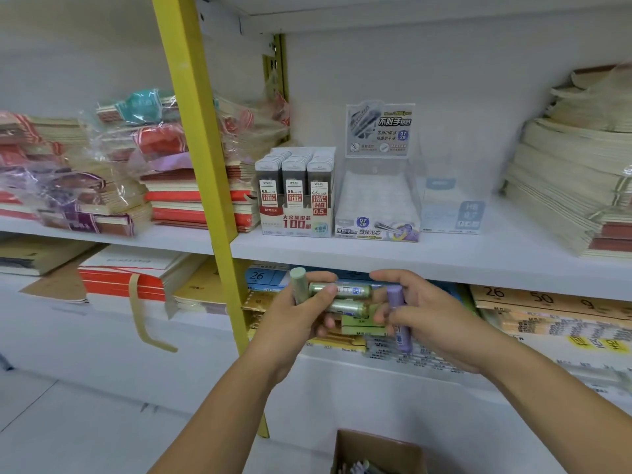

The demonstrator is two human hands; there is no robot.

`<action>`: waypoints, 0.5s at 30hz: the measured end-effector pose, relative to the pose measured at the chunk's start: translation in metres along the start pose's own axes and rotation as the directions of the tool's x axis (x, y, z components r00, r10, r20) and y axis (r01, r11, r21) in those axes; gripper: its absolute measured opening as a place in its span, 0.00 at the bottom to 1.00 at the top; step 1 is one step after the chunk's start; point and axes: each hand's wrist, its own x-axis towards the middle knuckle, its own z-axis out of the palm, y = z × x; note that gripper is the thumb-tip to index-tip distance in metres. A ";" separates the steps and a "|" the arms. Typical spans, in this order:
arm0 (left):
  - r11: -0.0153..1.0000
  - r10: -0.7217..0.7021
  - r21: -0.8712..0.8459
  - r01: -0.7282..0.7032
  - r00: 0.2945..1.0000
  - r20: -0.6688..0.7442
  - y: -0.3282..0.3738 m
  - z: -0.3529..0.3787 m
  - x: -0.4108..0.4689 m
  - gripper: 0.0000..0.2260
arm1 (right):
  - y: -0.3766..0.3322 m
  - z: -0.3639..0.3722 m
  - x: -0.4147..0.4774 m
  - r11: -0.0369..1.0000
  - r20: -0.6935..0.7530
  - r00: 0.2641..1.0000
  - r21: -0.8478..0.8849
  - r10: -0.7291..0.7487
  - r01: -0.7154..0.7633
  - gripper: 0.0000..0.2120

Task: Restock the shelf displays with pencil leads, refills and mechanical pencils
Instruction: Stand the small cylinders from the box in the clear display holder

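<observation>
Green lead tubes (pixel 340 291) centre frame, gripped in my left hand (pixel 290 319); right hand (pixel 434 319) pinches purple tube (pixel 396 302). Bundle looks loose, so one could slip mid-transfer and fall toward carton (pixel 376 449) at bottom.

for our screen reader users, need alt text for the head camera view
A person's left hand grips green lead tubes and the right hand a purple tube, in front of a white shelf holding a stocked lead display box beside a clear display.
</observation>
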 end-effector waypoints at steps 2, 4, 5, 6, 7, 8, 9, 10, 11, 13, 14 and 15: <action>0.999 0.023 -0.025 -0.025 0.997 -0.071 0.003 -0.005 0.002 0.07 | -0.001 -0.004 0.003 0.999 0.043 0.999 0.027 -0.024 0.023 0.23; 0.998 0.039 -0.053 -0.046 0.993 -0.113 0.006 -0.009 0.004 0.07 | -0.005 -0.007 0.003 0.999 0.046 0.998 0.016 -0.044 0.043 0.17; 0.997 0.046 -0.062 -0.055 0.991 -0.128 0.007 -0.010 0.005 0.07 | -0.007 -0.007 0.003 0.998 0.038 0.998 0.006 -0.056 0.056 0.15; 0.996 0.050 -0.068 -0.060 0.989 -0.138 0.008 -0.011 0.005 0.07 | -0.010 -0.006 0.004 0.997 0.029 0.997 -0.003 -0.072 0.072 0.15; 0.996 0.055 -0.069 -0.064 0.989 -0.136 0.009 -0.011 0.006 0.07 | -0.012 -0.004 0.004 0.996 0.021 0.996 -0.015 -0.086 0.087 0.16; 0.995 0.058 -0.067 -0.067 0.990 -0.132 0.010 -0.011 0.006 0.07 | -0.015 -0.002 0.004 0.995 0.008 0.995 -0.031 -0.098 0.098 0.17; 0.995 0.065 -0.073 -0.075 0.990 -0.124 0.010 -0.010 0.006 0.05 | -0.017 0.000 0.005 0.992 -0.006 0.994 -0.061 -0.109 0.109 0.18; 0.992 0.073 -0.089 -0.084 0.990 -0.120 0.013 -0.009 0.006 0.03 | -0.019 0.001 0.005 0.988 -0.018 0.993 -0.103 -0.120 0.117 0.17; 0.989 0.088 -0.107 -0.101 0.989 -0.118 0.016 -0.008 0.007 0.04 | -0.022 0.002 0.007 0.982 -0.028 0.992 -0.147 -0.127 0.121 0.17; 0.983 0.116 -0.126 -0.134 0.983 -0.142 0.027 -0.008 0.011 0.08 | -0.036 0.000 0.011 0.972 -0.056 0.987 -0.190 -0.150 0.137 0.19; 0.981 0.130 -0.123 -0.150 0.978 -0.161 0.032 -0.009 0.015 0.06 | -0.046 -0.003 0.014 0.964 -0.081 0.979 -0.207 -0.186 0.166 0.19; 0.979 0.147 -0.114 -0.169 0.973 -0.177 0.036 -0.010 0.018 0.04 | -0.056 -0.007 0.019 0.947 -0.111 0.964 -0.244 -0.243 0.211 0.19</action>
